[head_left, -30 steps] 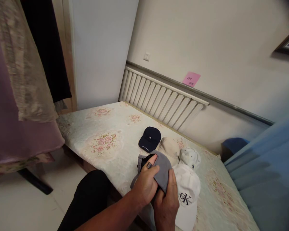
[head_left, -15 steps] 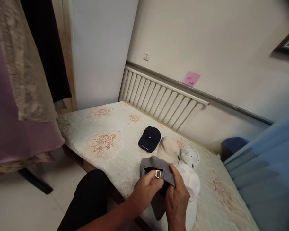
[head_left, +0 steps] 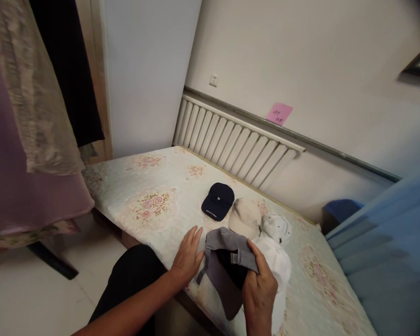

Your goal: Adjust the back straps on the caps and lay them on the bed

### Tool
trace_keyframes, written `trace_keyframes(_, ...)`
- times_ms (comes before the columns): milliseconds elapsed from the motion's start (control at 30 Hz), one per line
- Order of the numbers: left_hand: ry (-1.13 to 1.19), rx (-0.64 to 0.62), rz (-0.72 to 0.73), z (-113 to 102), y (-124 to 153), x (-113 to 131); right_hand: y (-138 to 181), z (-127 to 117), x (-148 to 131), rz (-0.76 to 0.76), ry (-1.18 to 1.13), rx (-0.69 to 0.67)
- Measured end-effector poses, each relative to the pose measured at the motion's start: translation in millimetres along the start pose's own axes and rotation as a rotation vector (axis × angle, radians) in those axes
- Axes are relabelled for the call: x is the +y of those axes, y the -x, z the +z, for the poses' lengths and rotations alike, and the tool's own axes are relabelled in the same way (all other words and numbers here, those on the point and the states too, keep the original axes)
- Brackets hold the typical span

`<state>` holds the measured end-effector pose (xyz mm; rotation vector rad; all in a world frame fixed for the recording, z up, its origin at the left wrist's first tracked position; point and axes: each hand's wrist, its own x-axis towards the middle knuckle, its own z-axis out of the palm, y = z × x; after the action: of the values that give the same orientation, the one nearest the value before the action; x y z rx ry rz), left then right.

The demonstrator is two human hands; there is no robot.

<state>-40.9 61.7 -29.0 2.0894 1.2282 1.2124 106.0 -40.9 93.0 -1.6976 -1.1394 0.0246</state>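
Observation:
My right hand (head_left: 261, 291) grips a grey cap (head_left: 227, 261) by its rear edge, underside and brim turned toward me, above the bed's near edge. My left hand (head_left: 188, 254) lies flat and open on the floral bedspread (head_left: 150, 205) just left of the grey cap, fingers stretched out. A white cap (head_left: 278, 266) lies under and right of the grey one. Behind them sit a navy cap (head_left: 217, 200), a beige cap (head_left: 245, 217) and a pale patterned cap (head_left: 276, 227) in a row.
A slatted white headboard (head_left: 231, 144) leans against the wall, with a pink note (head_left: 279, 113) above it. Hanging clothes (head_left: 24, 121) fill the left side. A blue cloth (head_left: 388, 242) covers the right. My dark-trousered knee (head_left: 133, 275) is by the bed edge.
My left hand let go of the grey cap's strap and moved left, flat onto the bedspread. The grey cap turned over, now held by my right hand alone.

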Motion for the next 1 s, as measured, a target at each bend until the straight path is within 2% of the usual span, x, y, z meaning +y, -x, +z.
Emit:
trace_keyframes(133, -0.031, -0.067, 0.157, -2.2, -22.2, 14.2, -1.3, -3.7, 2.0, 0.071, -0.029, -0.026)
trace_keyframes(267, 0.024, -0.121, 0.215, -14.8, -42.9, 30.9, -3.9, -7.3, 0.9, 0.102, -0.049, -0.051)
trace_keyframes(400, 0.102, -0.104, 0.26, -35.5, -55.0, 53.0, -7.4, -8.4, -4.3, 0.116, -0.064, -0.047)
trace_keyframes(600, 0.152, -0.018, 0.211, -61.9, -58.2, 78.8, -9.9, -8.8, -0.4, 0.103, -0.071, -0.053)
trace_keyframes(700, 0.11, 0.058, 0.157, -67.1, -57.4, 83.7, -8.8, -9.9, 2.0, 0.084, -0.095, -0.068)
trace_keyframes(767, 0.073, 0.067, 0.167, -68.2, -57.1, 84.4, -7.6, -10.0, 1.8, 0.063, -0.098, -0.099)
trace_keyframes(867, 0.023, 0.034, 0.262, -68.0, -55.6, 82.3, -5.8, -8.3, 1.9, 0.038, -0.088, -0.152)
trace_keyframes(1000, -0.121, -0.035, 0.378, -65.9, -51.5, 79.2, -4.9, -4.6, 4.4, 0.04, -0.073, -0.159)
